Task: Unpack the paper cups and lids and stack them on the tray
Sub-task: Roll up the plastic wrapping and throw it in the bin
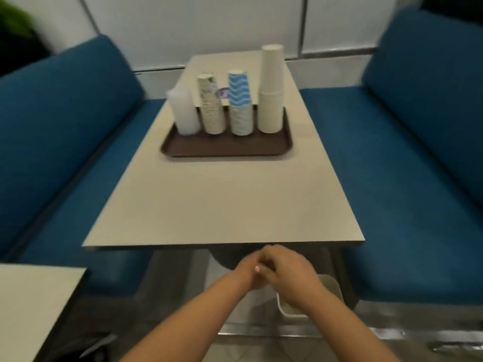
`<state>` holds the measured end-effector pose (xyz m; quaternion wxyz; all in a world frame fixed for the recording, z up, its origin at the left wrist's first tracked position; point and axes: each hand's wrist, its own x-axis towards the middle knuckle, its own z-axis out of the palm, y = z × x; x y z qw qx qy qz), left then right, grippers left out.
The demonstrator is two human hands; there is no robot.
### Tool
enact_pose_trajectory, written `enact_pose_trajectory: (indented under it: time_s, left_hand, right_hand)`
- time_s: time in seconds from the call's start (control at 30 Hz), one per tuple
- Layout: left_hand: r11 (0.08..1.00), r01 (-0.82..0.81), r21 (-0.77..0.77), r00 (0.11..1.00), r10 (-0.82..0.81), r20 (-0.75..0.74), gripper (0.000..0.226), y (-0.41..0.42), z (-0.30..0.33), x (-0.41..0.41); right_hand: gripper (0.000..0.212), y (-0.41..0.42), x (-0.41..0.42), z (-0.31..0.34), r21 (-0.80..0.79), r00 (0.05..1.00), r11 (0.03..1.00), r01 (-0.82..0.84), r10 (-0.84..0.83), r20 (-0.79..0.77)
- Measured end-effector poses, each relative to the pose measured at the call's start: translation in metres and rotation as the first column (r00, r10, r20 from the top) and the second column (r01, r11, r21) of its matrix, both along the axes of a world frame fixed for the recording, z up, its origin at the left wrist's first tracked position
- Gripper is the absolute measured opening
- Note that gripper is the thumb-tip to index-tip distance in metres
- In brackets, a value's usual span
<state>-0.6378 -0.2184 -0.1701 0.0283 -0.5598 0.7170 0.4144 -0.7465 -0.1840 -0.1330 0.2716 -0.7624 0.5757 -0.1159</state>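
Reaching out from the bottom of the view, both bare arms met in the middle, just below the near edge of the worktop (222, 199). The left hand (248, 273) and the right hand (287, 273) were pressed together, one folded over the other. The fingers were curled in. I could not tell if they held anything, because the picture was blurry there. Neither hand touched the worktop.

Under the right wrist, down on the floor, stood a small pale bin (330, 286) with round corners.

The worktop was flat, smooth and pale, shaped like a long rectangle. Soft blue bench seats (407, 178) ran along both sides of it.

Far from the hands, at the back part of the worktop, lay a dark brown tray (224, 150) with a low rim and round corners. Four tall stacks stood upright on it in a row. On the left was the stack of lids (184, 113), white and a bit see-through. Next came a stack of patterned paper cups (211, 105) with small green marks. Then came the blue wavy cups (240, 103), blue and white. On the right was the tallest one, the plain cream cups (271, 90).

Behind the tray a small round blue thing (224, 94) showed, too blurry to tell. A white panel wall (209, 27) stood at the very back.
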Motion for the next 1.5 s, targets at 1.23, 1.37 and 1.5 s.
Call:
enact_pose_trajectory:
  time_s: [1.23,1.37,1.5]
  left_hand:
    - [0.332,-0.904,-0.268,0.219,0.901,0.375,0.065,0.319,0.038,0.563]
    - [0.410,-0.908,-0.087,0.336,0.835,0.435,0.080,0.321,0.014,0.587]
    - [0.487,-0.872,-0.057,0.405,0.780,0.476,0.067,0.322,0.003,0.599]
  right_hand:
    - [0.042,0.116,0.502,0.041,0.213,0.815,0.791,-0.573,0.577,0.051]
    - [0.059,0.100,0.544,0.016,0.273,0.856,0.820,-0.502,0.517,0.019]
    - [0.071,0.099,0.583,-0.008,0.408,0.897,0.816,-0.410,0.441,0.020]
